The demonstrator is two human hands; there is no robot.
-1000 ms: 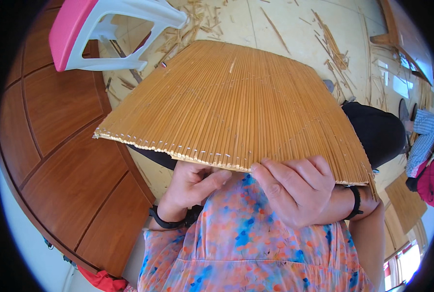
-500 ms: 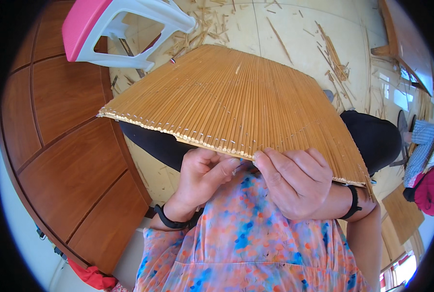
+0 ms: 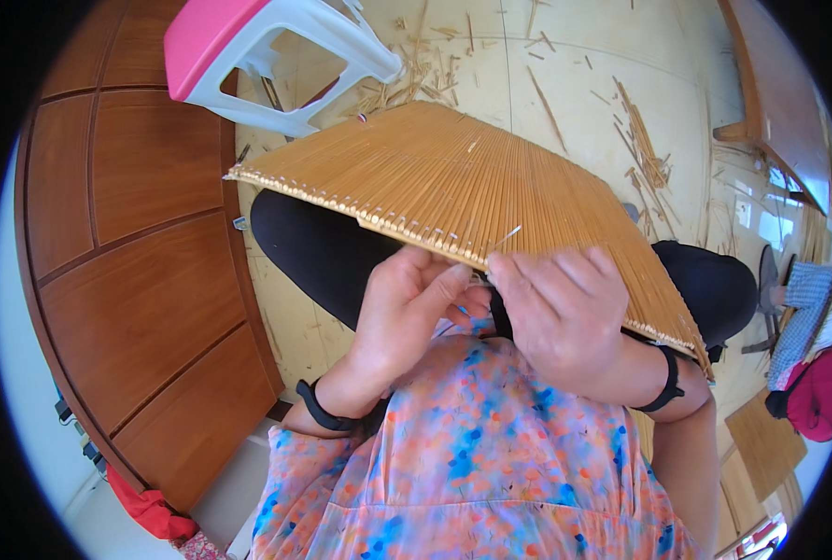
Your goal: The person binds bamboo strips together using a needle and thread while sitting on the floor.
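Observation:
A stiff mat of thin golden-brown stalks (image 3: 463,168), laid side by side and stitched with pale thread, slopes away from me over my knees. Its near edge shows a row of pale cut stalk ends. My left hand (image 3: 411,313) is closed at this edge, thumb on top and fingers curled underneath, partly hidden. Close beside it, my right hand (image 3: 565,317) pinches the same edge with thumb and forefinger, its other fingers bent over the mat. A thin pale sliver (image 3: 509,233) sticks up beyond the right fingertips; needle or thread, I cannot tell.
A pink-topped white stool (image 3: 295,65) stands beyond the mat at far left, near a brown wooden cabinet (image 3: 145,243). Loose stalk scraps (image 3: 640,140) litter the floor. At right are a wooden table (image 3: 761,84) and a seated person's checkered sleeve or trouser leg (image 3: 799,327).
The mat's left side and near edge have risen in view, and both hands have moved up with it. The pale sliver now shows above the right fingers. The whole view has also shifted slightly.

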